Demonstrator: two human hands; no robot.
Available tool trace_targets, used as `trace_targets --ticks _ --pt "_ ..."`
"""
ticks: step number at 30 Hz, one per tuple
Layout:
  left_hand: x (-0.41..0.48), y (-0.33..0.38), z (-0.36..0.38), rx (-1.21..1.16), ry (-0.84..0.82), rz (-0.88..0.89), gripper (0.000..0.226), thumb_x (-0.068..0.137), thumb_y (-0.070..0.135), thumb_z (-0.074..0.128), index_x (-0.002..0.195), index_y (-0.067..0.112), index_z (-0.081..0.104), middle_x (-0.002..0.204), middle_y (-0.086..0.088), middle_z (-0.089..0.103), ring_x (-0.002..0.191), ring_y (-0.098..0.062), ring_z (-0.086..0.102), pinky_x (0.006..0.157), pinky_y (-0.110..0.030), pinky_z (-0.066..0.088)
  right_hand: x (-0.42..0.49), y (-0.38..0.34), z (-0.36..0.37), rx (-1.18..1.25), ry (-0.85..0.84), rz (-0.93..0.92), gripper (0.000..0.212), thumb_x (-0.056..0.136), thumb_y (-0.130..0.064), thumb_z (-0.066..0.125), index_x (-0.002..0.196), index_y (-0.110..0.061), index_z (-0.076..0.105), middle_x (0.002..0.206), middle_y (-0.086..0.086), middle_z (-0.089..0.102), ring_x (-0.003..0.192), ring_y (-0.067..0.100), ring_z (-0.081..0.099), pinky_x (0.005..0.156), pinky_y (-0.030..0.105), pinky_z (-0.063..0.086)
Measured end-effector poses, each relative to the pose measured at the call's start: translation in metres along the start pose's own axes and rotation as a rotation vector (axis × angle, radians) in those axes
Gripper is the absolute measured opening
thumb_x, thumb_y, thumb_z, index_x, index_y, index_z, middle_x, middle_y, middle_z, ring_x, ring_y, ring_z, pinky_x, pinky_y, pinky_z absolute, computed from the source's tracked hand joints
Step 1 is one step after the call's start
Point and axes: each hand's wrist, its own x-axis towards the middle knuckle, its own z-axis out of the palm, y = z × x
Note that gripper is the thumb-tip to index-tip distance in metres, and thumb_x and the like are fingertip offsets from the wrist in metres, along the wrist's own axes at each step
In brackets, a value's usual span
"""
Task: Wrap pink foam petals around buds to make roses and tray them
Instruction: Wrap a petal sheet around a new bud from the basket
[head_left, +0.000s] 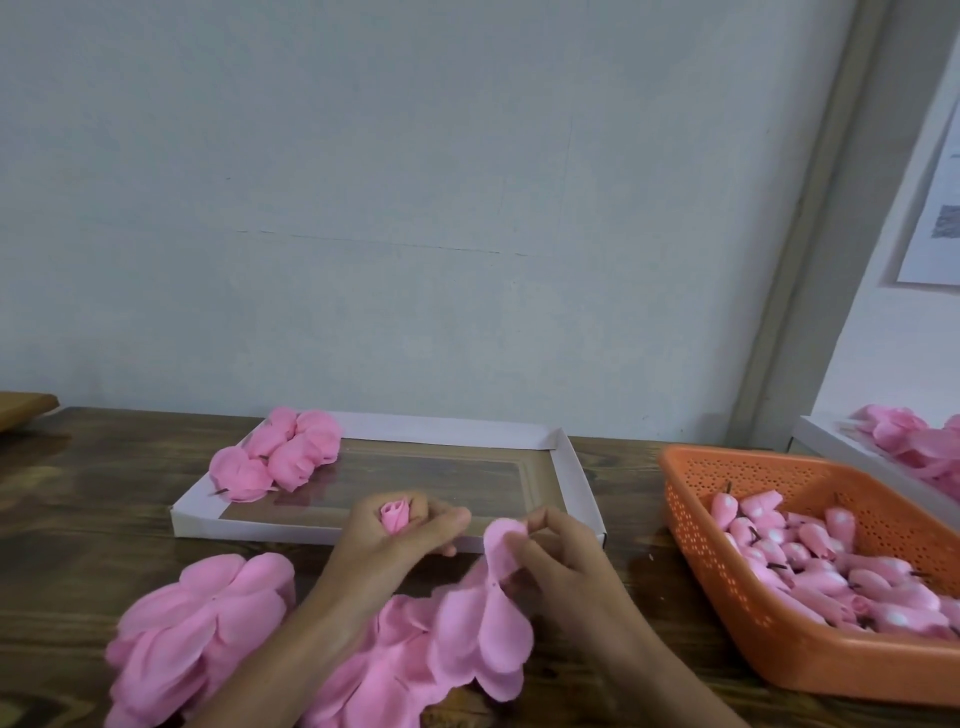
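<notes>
Bud (396, 516) sits upright in your left hand (395, 540), fingers curled round it, just in front of the white tray (249, 527). Your right hand (556, 551) pinches the top edge of a petal sheet (483, 623) — it hangs down just right of the bud, not touching it. Petal stacks (202, 618) lie on the wooden table (78, 519) by your forearms. Finished roses (283, 454) — clustered in the tray's far-left corner. Orange basket (691, 499) on the right holds spare buds (831, 561).
</notes>
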Motion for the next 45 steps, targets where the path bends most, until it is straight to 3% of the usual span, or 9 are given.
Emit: trace_targets --ticks 5,8,16,21,25,32,39,43,45 --pt "-0.005 0.001 0.006 -0.011 -0.203 -0.061 0.045 0.084 0.005 0.085 0.091 -0.03 0.057 0.086 -0.019 0.077 0.074 -0.022 0.07 0.063 -0.026 0.053 0.0 -0.004 -0.004 0.136 0.033 0.007 0.02 0.107 -0.018 0.057 0.101 0.001 0.053 0.079 0.014 0.076 0.071 0.027 0.074 0.064 0.043 0.06" --pt "-0.011 0.008 0.011 -0.026 -0.228 -0.087 0.024 0.088 0.007 0.082 0.091 -0.015 0.072 0.079 -0.015 0.074 0.072 -0.021 0.066 0.068 -0.033 0.055 -0.001 -0.007 -0.005 0.218 -0.04 0.007 0.024 0.107 -0.023 0.057 0.109 0.0 0.053 0.096 0.019 0.078 0.088 0.034 0.076 0.072 0.042 0.06" --pt "-0.007 0.001 0.004 -0.176 -0.143 -0.196 0.058 0.084 -0.001 0.082 0.054 0.015 0.034 0.065 -0.007 0.064 0.055 -0.013 0.062 0.047 -0.022 0.047 -0.004 -0.011 -0.004 0.333 -0.117 0.066 0.017 0.109 -0.029 0.053 0.104 -0.013 0.053 0.085 0.014 0.074 0.08 0.026 0.072 0.068 0.034 0.056" --pt "-0.002 -0.001 -0.002 -0.162 -0.069 -0.182 0.056 0.053 0.004 0.09 0.053 0.016 0.036 0.093 -0.021 0.075 0.075 -0.027 0.073 0.06 -0.031 0.055 -0.003 -0.008 -0.004 0.313 -0.096 0.014 0.018 0.107 -0.029 0.057 0.103 -0.011 0.055 0.084 0.011 0.071 0.078 0.023 0.069 0.071 0.038 0.054" --pt "-0.003 0.0 0.0 -0.163 0.025 -0.104 0.058 0.049 0.009 0.09 0.055 0.017 0.033 0.077 -0.018 0.068 0.077 -0.029 0.069 0.078 -0.041 0.055 -0.002 -0.007 -0.003 0.281 -0.088 -0.005 0.026 0.104 -0.036 0.061 0.107 -0.01 0.06 0.086 0.011 0.07 0.077 0.023 0.065 0.074 0.04 0.05" --pt "-0.005 0.006 0.005 -0.301 -0.021 -0.044 0.059 0.052 0.004 0.089 0.056 0.015 0.031 0.073 -0.019 0.063 0.064 -0.028 0.057 0.066 -0.034 0.052 -0.003 -0.008 0.001 0.228 -0.208 -0.038 0.025 0.095 -0.036 0.073 0.092 -0.012 0.065 0.1 0.01 0.072 0.094 0.023 0.065 0.086 0.04 0.048" --pt "-0.004 0.005 0.004 -0.207 0.008 -0.045 0.053 0.062 -0.002 0.083 0.052 0.016 0.034 0.075 -0.015 0.068 0.062 -0.027 0.051 0.07 -0.036 0.047 -0.002 -0.002 -0.002 0.319 -0.226 0.04 0.033 0.092 -0.019 0.081 0.116 0.0 0.068 0.116 0.026 0.073 0.108 0.043 0.072 0.09 0.052 0.058" --pt "-0.003 0.0 0.004 -0.197 -0.002 -0.034 0.053 0.063 -0.005 0.081 0.055 0.012 0.032 0.074 -0.014 0.069 0.059 -0.026 0.053 0.064 -0.034 0.049 -0.003 -0.002 -0.005 0.329 -0.294 0.056 0.029 0.094 -0.021 0.078 0.107 0.004 0.072 0.107 0.03 0.071 0.091 0.032 0.067 0.076 0.04 0.054" --pt "-0.001 -0.002 0.003 -0.169 0.028 -0.031 0.045 0.064 -0.003 0.083 0.057 0.003 0.039 0.078 -0.016 0.072 0.063 -0.028 0.061 0.063 -0.033 0.054 -0.002 -0.002 -0.005 0.325 -0.259 0.071 0.023 0.095 -0.02 0.076 0.104 0.001 0.074 0.107 0.028 0.072 0.091 0.033 0.066 0.081 0.051 0.054"
